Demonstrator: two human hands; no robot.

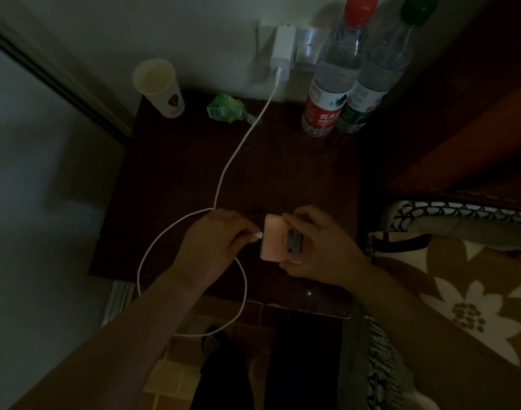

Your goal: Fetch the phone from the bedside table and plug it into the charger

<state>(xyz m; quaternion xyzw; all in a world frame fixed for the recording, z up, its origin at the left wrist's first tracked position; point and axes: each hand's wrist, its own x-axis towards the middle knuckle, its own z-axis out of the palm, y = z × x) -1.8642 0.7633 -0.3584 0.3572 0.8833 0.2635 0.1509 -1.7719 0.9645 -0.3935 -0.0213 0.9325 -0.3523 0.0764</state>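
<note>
Over the dark tabletop (176, 184), the right hand (318, 247) is closed around the pink phone (275, 238), its short end facing left. The left hand (214, 241) pinches the white cable (223, 170) just behind its plug (257, 235), which sits at the phone's edge. Best to hold the phone steady and push the plug in straight, without forcing it.

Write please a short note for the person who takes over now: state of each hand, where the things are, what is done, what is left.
Left hand: fingers pinch the cable plug, its tip at the phone's edge.
Right hand: holds the pink phone above the bedside table.
Charger: in the wall socket, cable running down to the left hand.
Done: phone fetched.
Left: seat the plug fully; whether it is already in cannot be told.
</note>
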